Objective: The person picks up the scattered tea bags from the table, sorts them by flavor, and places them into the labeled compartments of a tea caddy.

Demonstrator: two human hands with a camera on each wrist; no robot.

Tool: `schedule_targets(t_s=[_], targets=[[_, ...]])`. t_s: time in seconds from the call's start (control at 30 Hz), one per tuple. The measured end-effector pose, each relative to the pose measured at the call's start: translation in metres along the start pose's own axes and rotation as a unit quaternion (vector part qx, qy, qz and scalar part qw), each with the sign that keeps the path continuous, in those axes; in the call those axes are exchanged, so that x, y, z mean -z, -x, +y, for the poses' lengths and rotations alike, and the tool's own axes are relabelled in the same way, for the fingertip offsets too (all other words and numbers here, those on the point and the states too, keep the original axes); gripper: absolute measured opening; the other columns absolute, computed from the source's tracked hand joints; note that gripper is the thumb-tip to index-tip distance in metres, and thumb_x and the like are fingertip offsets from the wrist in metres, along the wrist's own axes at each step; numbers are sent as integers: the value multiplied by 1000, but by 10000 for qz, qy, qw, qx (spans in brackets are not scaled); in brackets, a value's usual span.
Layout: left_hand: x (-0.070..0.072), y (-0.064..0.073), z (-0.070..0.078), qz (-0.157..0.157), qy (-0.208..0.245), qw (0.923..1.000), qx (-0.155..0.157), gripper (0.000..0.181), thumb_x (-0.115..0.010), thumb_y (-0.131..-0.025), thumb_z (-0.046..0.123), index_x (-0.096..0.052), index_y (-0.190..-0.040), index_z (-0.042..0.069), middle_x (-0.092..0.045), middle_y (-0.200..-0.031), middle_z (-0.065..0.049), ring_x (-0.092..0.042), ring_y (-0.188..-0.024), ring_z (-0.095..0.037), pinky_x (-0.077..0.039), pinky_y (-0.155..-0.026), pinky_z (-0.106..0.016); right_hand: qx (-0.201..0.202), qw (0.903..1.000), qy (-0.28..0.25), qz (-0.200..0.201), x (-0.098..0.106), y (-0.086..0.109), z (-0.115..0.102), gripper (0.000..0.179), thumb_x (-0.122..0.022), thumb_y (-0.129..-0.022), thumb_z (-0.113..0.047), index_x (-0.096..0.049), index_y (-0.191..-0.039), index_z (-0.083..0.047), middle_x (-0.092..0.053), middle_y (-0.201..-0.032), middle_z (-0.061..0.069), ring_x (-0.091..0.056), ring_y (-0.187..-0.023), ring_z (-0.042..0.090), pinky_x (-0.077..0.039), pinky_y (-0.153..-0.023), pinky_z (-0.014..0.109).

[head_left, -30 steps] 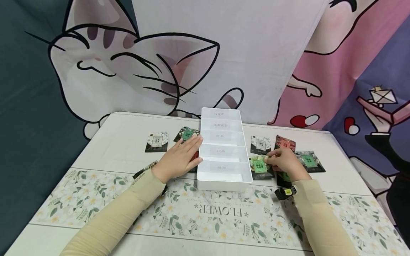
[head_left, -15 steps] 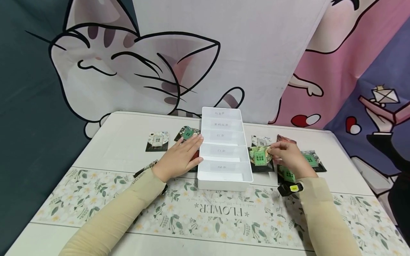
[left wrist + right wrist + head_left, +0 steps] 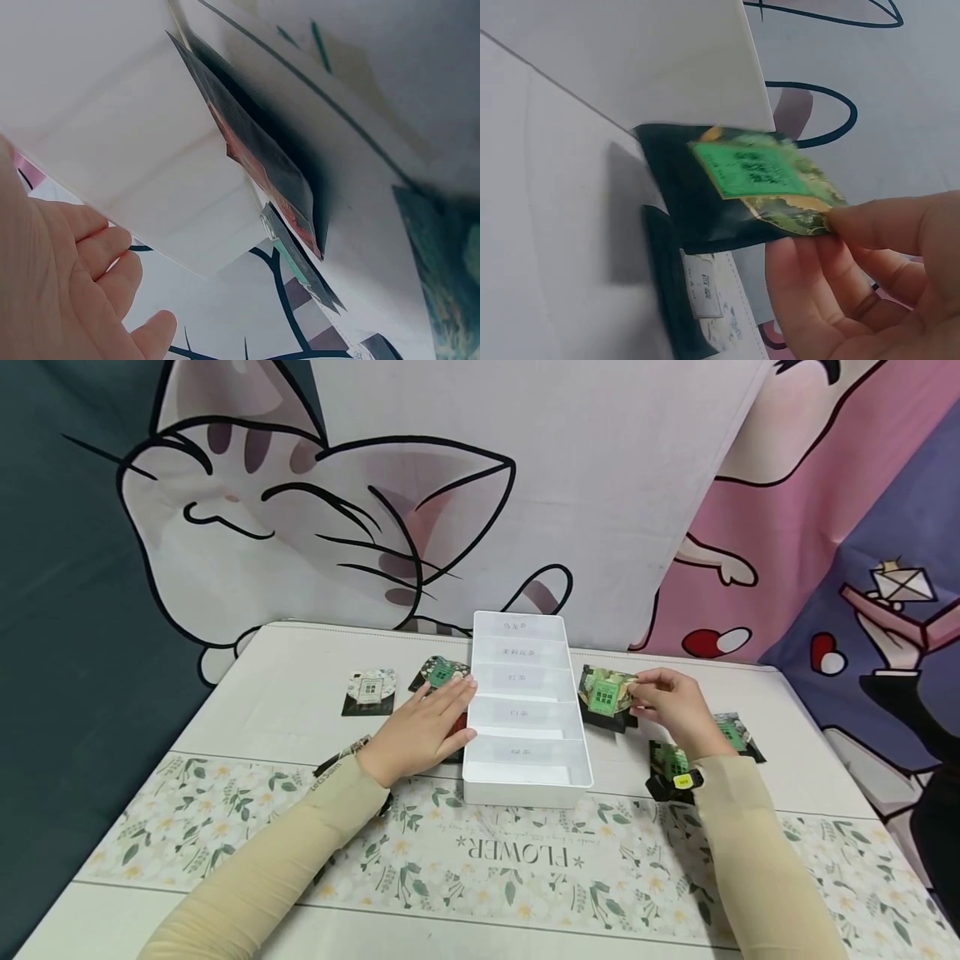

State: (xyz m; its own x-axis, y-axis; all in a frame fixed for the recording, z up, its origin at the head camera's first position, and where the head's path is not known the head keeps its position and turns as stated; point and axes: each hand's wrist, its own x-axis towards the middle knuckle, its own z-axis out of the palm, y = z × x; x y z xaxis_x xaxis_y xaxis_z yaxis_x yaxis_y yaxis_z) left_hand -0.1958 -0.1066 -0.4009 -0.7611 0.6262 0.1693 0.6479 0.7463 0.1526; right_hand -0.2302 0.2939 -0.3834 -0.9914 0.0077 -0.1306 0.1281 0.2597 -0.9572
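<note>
My right hand (image 3: 675, 706) pinches a black tea sachet (image 3: 604, 696) with a green label by its corner, between thumb and fingers. The sachet is raised off the table beside the white divided box (image 3: 528, 795). In the right wrist view, a white-labelled sachet (image 3: 703, 289) lies below it. My left hand (image 3: 420, 731) rests its extended fingers on the box's left edge. Beside that hand lie a green-labelled sachet (image 3: 438, 672) and a red sachet (image 3: 259, 161), mostly hidden by the hand in the head view. Several compartments in the box carry printed labels.
A white-labelled sachet (image 3: 369, 692) lies at the left. Two green-labelled sachets, a near one (image 3: 670, 758) and a farther one (image 3: 738, 733), lie around my right wrist, partly covered. A floral strip (image 3: 525, 877) runs across the table's front; a cartoon cloth (image 3: 600, 502) hangs behind.
My right hand has lifted the green-labelled sachet from the table and moved it away from me, over the white-labelled one. My left hand has stayed on the box.
</note>
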Motion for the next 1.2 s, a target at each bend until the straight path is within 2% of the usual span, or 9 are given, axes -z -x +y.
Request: schedule_targets(t_s=[0.33,0.57,0.8,1.0,1.2], targets=[[0,0,1,-57,-35,10000,2,70,-44,-108,45,-24,-161,4,-22,-167,-12,-21,-154,-29,-21,-123,-56,126,9983,-312,481,-1,-17,-11,19,-61,-102,-11,-53,-116,0,-58,-105,6,-66,-91,11,-59,-90,29],[-1,0,1,10,22,10000,-25,69,-43,-108,44,-23,-161,4,-22,-167,-11,-23,-153,-30,-22,-123,-57,258,9952,-183,923,-3,-26,-23,21,-64,-101,-16,-58,-116,-2,-63,-102,3,-70,-88,8,-60,-83,25],[-2,1,1,60,33,10000,-59,69,-43,-108,44,-24,-161,4,-22,-167,-12,-24,-153,-31,-22,-122,-57,510,9916,-472,1091,-10,-37,-36,17,-65,-99,-8,-60,-113,1,-65,-93,-2,-70,-87,11,-61,-84,29],[-2,2,1,76,118,9999,-25,69,-43,-108,44,-25,-160,3,-22,-167,-12,-23,-153,-30,-21,-122,-57,646,9888,-334,1307,-17,-46,-47,19,-66,-99,-9,-61,-114,2,-66,-91,-4,-70,-82,9,-61,-82,25],[-2,1,1,122,46,9999,-66,68,-43,-108,43,-26,-160,3,-23,-166,-12,-24,-153,-30,-23,-122,-57,675,9856,-396,1497,-20,-53,-60,15,-66,-98,-8,-62,-111,-1,-67,-92,-2,-71,-82,9,-61,-86,30]])
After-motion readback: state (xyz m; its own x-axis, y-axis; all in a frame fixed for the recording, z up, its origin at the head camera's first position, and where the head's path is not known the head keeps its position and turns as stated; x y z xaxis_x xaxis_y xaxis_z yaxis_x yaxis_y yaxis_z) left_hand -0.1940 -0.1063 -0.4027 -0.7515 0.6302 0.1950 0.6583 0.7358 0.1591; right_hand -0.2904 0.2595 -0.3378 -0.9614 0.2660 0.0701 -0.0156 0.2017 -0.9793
